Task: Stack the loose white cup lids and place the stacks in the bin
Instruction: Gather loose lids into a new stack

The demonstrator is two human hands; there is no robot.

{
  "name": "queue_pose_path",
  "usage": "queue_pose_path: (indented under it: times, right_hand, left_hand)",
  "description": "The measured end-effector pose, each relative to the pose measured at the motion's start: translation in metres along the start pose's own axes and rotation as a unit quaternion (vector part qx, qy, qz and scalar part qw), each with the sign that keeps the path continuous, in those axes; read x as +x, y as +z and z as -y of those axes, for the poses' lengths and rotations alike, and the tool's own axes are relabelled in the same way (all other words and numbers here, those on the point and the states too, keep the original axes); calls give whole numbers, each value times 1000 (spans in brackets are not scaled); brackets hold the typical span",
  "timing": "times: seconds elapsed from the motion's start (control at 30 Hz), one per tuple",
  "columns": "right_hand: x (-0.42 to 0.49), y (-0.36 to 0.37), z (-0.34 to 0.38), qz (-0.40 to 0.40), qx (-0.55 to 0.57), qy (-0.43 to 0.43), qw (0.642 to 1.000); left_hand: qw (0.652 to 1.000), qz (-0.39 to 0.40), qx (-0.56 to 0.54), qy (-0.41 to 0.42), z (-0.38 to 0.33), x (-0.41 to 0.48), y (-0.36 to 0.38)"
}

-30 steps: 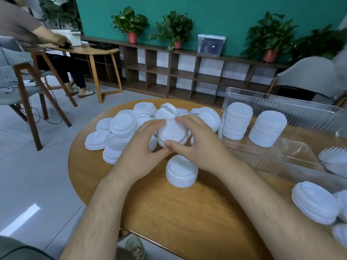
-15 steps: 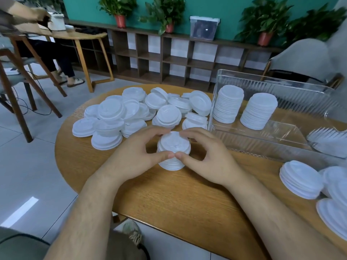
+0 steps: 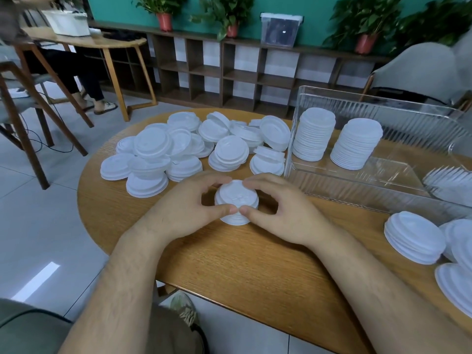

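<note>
both hands, left hand [image 3: 189, 208] and right hand [image 3: 283, 210], pinch the short lid stack [image 3: 236, 201] on the tabletop [image 3: 229, 264], just short of the bin [image 3: 370, 180]. uneven squeeze could skew it, and a lift might shed lids.

This looks like an office lounge: a teal wall [image 3: 319, 11], low wooden cubby shelves [image 3: 204, 70] topped with potted plants [image 3: 163, 11], grey floor tiles [image 3: 38, 226], and another person [image 3: 76, 75] seated at a second wooden table [image 3: 107, 43].

Left hand [image 3: 184, 208] and right hand [image 3: 283, 213] grip a lid stack [image 3: 236, 200] on the table [image 3: 229, 264].
</note>
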State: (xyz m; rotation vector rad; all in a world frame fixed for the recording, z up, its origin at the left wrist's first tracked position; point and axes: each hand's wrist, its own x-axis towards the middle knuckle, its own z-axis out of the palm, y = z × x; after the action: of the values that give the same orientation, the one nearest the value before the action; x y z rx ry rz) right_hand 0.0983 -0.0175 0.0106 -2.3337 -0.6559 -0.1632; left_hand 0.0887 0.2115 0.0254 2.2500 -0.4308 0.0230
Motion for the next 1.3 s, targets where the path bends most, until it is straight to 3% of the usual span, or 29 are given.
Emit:
queue_pose_path:
  times: [0.17,0.3,0.47,0.7,0.93,1.17,1.3]
  right_hand:
    - [-1,-1,4,-11,-10,-15,1000]
    - [11,1,20,-42,-25,-35,998]
    - [50,12,49,-16,-60,-46,997]
    - [109,42,86,24,-135,-84,987]
    - [136,68,93,48,-179,-92,978]
    - [138,80,93,34,-202,-114,972]
    - [130,71,92,11,-143,-113,983]
  left_hand:
    - [1000,-15,-1,-4,1,-2,0]
    - [996,-90,-6,3,1,-6,-6]
    - [984,-178,4,-6,7,-11,-23]
    - [940,-319,63,-102,32,-15,-52]
    - [935,-287,70,-197,45,-25,-66]
    - [937,-278,58,-205,49,-25,-69]
    - [938,-297,34,-177,50,-24,-69]
